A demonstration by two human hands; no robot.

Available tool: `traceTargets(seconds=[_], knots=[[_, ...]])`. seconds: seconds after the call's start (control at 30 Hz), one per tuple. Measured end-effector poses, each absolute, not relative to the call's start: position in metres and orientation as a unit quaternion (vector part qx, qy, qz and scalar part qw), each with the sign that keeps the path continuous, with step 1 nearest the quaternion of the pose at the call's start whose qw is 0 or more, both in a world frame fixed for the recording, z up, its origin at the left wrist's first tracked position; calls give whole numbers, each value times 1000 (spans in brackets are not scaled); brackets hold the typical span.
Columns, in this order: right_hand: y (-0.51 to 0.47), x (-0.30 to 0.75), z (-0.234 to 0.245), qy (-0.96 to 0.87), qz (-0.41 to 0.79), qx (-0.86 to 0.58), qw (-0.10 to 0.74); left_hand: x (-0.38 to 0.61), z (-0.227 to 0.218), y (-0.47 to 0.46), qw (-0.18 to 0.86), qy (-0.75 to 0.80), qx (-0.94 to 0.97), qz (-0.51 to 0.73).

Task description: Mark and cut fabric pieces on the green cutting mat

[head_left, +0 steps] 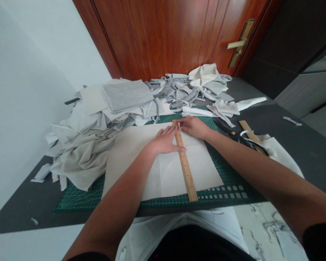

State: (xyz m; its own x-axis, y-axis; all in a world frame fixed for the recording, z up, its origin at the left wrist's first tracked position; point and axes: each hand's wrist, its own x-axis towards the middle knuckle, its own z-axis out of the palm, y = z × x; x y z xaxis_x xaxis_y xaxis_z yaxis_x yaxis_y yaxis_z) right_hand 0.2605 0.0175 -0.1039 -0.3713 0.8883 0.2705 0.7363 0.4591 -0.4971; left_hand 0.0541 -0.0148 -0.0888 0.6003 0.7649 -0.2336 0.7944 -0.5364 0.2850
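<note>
A cream sheet of fabric (130,152) lies flat, with faint crease lines, on a green cutting mat (80,200). Across it runs a wooden ruler (188,172), from the far edge of the sheet past its near edge. My left hand (166,142) presses down on the ruler and the sheet, fingers stretched out and thumb spread across the wood. At the ruler's far end is my right hand (193,127), its fingers drawn together beside the ruler's edge. Something small and pale may be between those fingertips, but I cannot make out what.
Black-handled scissors (235,135) and a second wooden strip (247,128) lie right of the mat, partly behind my right forearm. Folded grey fabric (129,95) tops a pile at the back left. Fabric scraps (183,90) heap against the wooden door (163,36). Crumpled beige cloth (84,156) overlaps the mat's left.
</note>
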Motion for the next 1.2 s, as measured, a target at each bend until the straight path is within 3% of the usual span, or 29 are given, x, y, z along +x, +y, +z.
traceTargets(seconds=[0.63, 1.2], knots=[[26, 261, -120, -764, 261, -477, 346, 57, -97, -14, 169, 451, 876, -23], [24, 262, -122, -768, 249, -476, 349, 56, -92, -21, 166, 448, 878, -30]])
